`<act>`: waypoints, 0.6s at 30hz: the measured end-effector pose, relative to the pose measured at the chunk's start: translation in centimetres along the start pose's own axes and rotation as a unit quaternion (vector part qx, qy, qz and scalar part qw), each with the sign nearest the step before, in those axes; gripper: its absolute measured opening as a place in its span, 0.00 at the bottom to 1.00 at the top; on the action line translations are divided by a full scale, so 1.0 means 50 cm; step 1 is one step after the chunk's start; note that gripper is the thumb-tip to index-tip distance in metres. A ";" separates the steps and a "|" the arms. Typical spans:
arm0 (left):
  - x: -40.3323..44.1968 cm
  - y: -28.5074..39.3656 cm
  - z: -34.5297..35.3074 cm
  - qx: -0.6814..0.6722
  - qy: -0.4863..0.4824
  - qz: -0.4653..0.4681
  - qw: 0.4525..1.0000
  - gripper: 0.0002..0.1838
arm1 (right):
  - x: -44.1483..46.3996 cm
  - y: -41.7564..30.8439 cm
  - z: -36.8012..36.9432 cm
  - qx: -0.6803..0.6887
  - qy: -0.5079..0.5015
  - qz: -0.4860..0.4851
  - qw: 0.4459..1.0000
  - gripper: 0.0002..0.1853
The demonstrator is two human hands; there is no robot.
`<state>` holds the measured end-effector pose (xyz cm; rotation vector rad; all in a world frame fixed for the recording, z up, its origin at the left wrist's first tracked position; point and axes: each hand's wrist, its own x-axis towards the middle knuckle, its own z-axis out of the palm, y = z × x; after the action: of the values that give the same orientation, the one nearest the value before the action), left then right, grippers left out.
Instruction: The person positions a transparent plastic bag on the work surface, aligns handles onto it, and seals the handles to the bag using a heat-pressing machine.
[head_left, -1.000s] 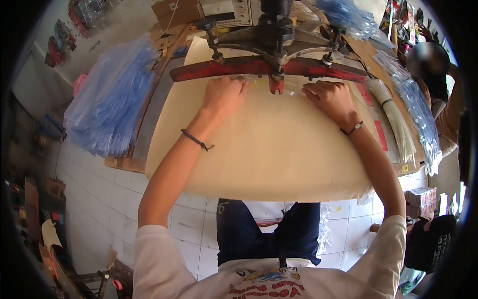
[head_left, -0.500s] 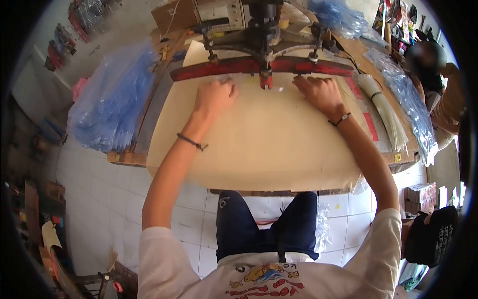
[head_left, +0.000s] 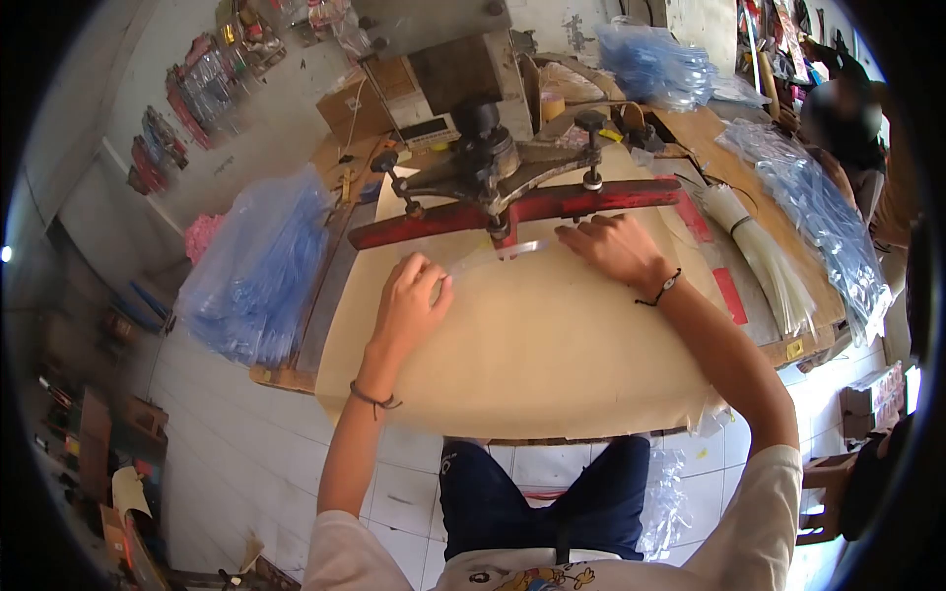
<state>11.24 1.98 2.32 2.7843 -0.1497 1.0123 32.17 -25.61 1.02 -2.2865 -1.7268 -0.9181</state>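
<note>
A narrow clear plastic strip (head_left: 527, 247) stretches between my two hands, catching the light just below the machine's red bar (head_left: 424, 226). My left hand (head_left: 412, 295) is closed in a pinch at the strip's left end, above the tan sheet (head_left: 512, 355). At the right end, the bent fingers of my right hand (head_left: 619, 246) close on the strip, near the underside of the bar. The fingertips of my right hand are partly hidden. A black press head (head_left: 493, 163) with adjusting knobs carries the red bar.
Blue-tinted plastic sheets (head_left: 256, 266) are piled at the table's left. A bundle of pale plastic strips (head_left: 754, 256) lies on the right, beside more clear plastic (head_left: 808, 197). Another stack of plastic (head_left: 655, 64) stands behind. Another person (head_left: 847, 118) is at the far right.
My hands have come back a little from the red bar, the left one more. The clear strip now shows between them. The camera view has tilted and shifted.
</note>
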 end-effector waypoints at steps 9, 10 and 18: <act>-0.037 -0.011 -0.043 0.007 0.025 -0.101 0.995 0.07 | 0.004 -0.013 -0.044 0.094 0.013 -0.088 0.992 0.24; -0.040 -0.017 -0.046 0.014 0.024 -0.097 0.995 0.09 | 0.006 -0.017 -0.049 0.104 0.009 -0.094 0.990 0.23; -0.076 -0.065 -0.063 -0.033 -0.020 -0.143 0.989 0.09 | 0.003 -0.021 -0.038 0.099 -0.018 -0.144 0.984 0.15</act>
<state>6.86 5.89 1.83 2.6667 0.2015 0.8632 30.51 -26.00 2.39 -1.9754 -2.0990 -0.7111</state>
